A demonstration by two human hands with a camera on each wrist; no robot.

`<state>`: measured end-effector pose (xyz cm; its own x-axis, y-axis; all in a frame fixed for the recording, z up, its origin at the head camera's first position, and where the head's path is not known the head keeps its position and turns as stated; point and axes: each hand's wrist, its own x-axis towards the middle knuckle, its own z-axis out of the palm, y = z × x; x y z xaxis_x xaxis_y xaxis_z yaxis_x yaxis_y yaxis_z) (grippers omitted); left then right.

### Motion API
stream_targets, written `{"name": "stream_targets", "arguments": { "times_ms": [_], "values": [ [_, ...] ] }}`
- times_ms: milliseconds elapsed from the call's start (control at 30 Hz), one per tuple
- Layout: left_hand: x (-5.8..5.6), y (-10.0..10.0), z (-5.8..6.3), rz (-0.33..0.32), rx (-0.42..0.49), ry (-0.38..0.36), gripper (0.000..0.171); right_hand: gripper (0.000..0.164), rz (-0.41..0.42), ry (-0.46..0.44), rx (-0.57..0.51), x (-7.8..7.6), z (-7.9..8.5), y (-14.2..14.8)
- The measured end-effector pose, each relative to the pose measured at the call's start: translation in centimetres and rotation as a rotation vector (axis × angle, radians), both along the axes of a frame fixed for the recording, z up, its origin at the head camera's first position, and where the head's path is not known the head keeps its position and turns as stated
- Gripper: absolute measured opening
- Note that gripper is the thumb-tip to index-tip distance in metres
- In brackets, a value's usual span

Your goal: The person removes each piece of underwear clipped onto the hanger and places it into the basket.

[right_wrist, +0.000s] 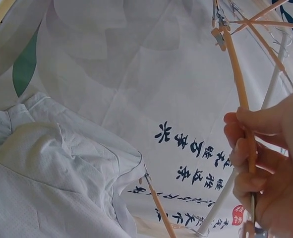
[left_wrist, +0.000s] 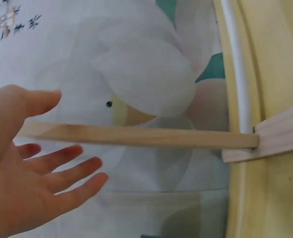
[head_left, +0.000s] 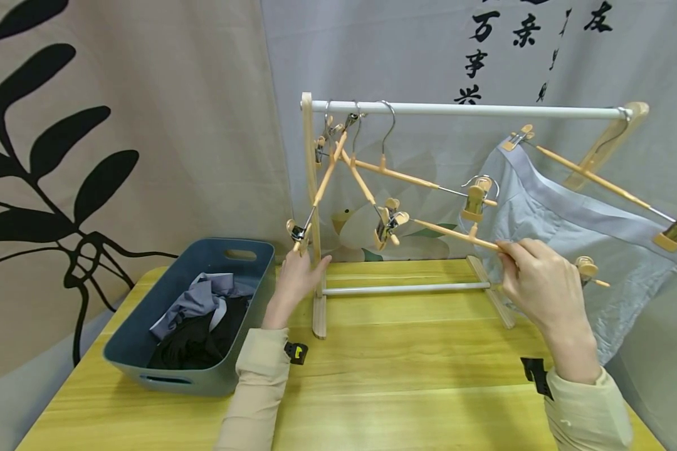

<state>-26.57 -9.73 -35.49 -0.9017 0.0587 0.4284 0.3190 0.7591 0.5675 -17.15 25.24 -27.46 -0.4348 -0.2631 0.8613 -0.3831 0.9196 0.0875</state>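
My right hand [head_left: 544, 291] grips the wooden bar of a clip hanger [head_left: 451, 233], fingers curled round it in the right wrist view. This hanger is below the white rail, its metal clips at both ends with no garment in them. My left hand [head_left: 296, 282] is by the left upright of the drying rack [head_left: 310, 188], just under the clip of another hanger [head_left: 331, 169]. In the left wrist view its fingers [left_wrist: 72, 193] are spread and hold nothing. A pale blue garment with a waistband [head_left: 553, 219] hangs clipped to a hanger at the rack's right end.
Several bare clip hangers [head_left: 395, 172] crowd the left of the white rail [head_left: 485, 113]. A blue-grey basket [head_left: 203, 382] with a grey-blue garment [head_left: 194, 307] and a black one [head_left: 188, 344] stands left on the wooden table [head_left: 406, 388]. Printed cloth hangs behind.
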Motion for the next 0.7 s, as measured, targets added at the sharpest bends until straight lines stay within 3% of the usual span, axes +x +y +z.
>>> {"name": "stream_targets", "arguments": {
  "times_ms": [233,367,700],
  "values": [
    [-0.5,1.0,-0.2,0.066,-0.035,0.104,0.040,0.014,-0.014,-0.005,-0.012,0.2,0.3,0.1],
    [-0.8,1.1,-0.6,0.117,-0.092,0.199,0.023,0.014,-0.015,-0.002,-0.027,0.3,0.4,0.1],
    [-1.6,1.4,-1.0,0.150,-0.147,0.255,0.019,0.015,-0.022,0.034,-0.049,0.3,1.1,0.1]
  ]
}}
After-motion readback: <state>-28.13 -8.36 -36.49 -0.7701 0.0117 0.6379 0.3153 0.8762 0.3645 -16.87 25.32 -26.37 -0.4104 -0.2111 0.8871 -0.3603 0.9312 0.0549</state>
